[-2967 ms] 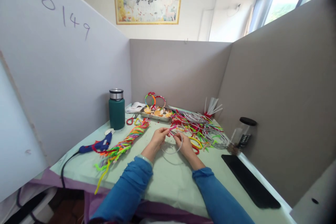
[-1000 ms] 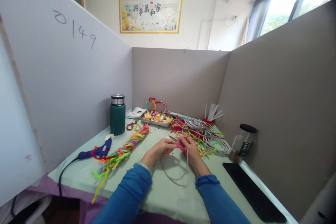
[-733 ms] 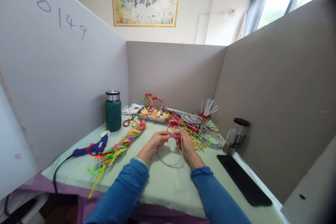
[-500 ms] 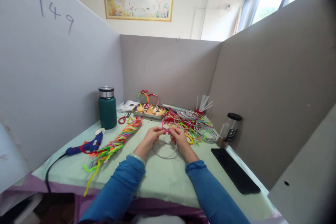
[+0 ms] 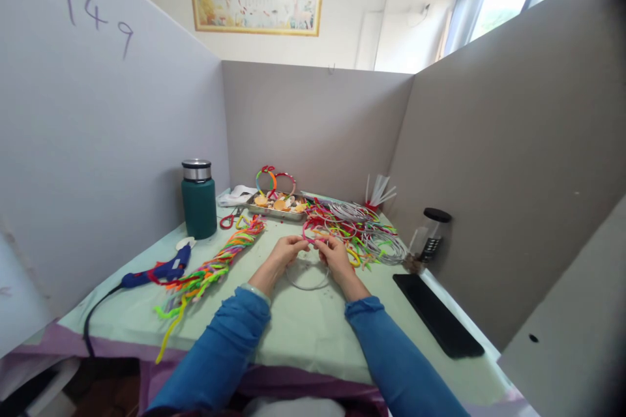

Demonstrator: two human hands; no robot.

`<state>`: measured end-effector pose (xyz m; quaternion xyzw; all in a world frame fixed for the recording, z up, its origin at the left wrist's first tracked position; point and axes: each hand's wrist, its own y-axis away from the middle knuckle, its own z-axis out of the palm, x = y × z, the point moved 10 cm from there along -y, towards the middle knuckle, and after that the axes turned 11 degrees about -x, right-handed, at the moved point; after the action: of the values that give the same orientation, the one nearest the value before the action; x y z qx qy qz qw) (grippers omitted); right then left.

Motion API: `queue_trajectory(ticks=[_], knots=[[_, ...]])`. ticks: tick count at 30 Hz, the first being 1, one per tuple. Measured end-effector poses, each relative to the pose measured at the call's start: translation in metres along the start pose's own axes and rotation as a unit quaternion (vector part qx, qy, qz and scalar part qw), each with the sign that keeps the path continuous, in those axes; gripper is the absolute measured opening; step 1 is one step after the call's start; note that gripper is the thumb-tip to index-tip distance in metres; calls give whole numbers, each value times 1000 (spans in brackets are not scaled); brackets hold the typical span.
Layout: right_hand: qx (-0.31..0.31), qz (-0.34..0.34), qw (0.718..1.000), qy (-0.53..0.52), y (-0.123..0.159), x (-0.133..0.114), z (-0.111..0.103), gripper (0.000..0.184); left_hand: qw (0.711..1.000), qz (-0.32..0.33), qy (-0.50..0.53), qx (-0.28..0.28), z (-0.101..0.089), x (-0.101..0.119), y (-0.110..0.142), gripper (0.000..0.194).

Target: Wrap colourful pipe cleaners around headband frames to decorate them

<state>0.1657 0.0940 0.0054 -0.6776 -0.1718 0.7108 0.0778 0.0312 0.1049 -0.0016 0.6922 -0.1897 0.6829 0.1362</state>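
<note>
My left hand [image 5: 286, 255] and my right hand [image 5: 336, 258] face each other over the middle of the table, fingertips pinched close together. Between them they hold a thin grey hoop [image 5: 308, 288], whose lower curve hangs toward me. A pink pipe cleaner [image 5: 304, 229] lies at the hoop's top, pinched in the fingers of both hands, and its free part arcs up above them. How tightly it is wound on the hoop is hidden by my fingertips.
Twisted colourful pipe cleaners [image 5: 220, 265] and a blue glue gun [image 5: 169, 270] lie left, by a green bottle [image 5: 199, 208]. Behind are a metal tray [image 5: 278, 214], red-handled scissors [image 5: 226, 222] and grey hoops [image 5: 384, 242]. A black slab [image 5: 437, 316] and a clear jar [image 5: 431, 238] sit right.
The pink pipe cleaner's free part now bends over in a wider curve above my fingers. Both hands stay nearly in place, and the view has tipped slightly downward.
</note>
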Motion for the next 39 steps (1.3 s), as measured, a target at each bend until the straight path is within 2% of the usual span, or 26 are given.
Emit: queue_trajectory(ticks=[4,9,16,22,26,34,39], knots=[[0,5,1000,20,1,-3,2,29,998,6,-49,46,-7,5,2,40],[0,-3,1000,14,0,-1,1,30,997,3,-60,52,-7,4,0,38],[-14,0,1000,26,0,0,3,28,993,34,-73,89,-15,12,3,32],[-18,1,1000,16,0,2,4,30,986,79,-119,83,-19,11,-5,30],[-4,-1,1000,22,0,1,2,30,986,77,-127,75,-18,6,-10,31],[-2,-2,1000,18,0,4,1,31,984,86,-128,92,-18,18,-2,21],[3,-3,999,37,1,2,0,29,980,98,-150,88,-20,15,-7,21]])
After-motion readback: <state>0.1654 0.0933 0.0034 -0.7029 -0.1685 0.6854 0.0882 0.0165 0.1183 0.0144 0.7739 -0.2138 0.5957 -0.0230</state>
